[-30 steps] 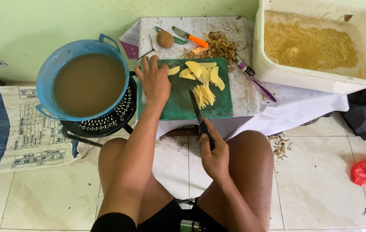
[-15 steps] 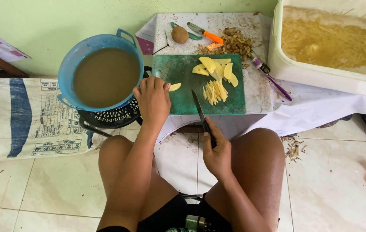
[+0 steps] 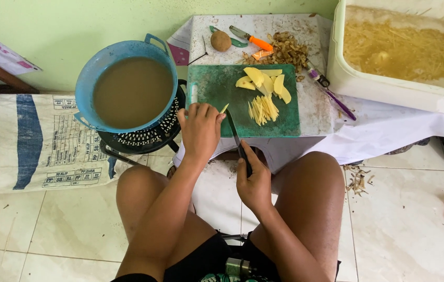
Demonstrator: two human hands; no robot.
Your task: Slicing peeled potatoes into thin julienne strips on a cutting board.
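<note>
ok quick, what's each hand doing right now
Left hand: fingers curled at the near edge of the green cutting board, pinching a potato slice.
Right hand: closed on the knife handle.

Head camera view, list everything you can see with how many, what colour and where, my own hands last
cutting board: one, green, on the low table
potato slices: several, yellow, far part of the board
potato strips: a pile, yellow, middle of the board
whole potato: one, brown, behind the board
peeler: one, orange handle, beside the whole potato
basin: one, blue, holding brown water, left of the board
tub: one, white, right
sack: one, white and blue, floor
left hand: pinching a slice
right hand: gripping a knife
</note>
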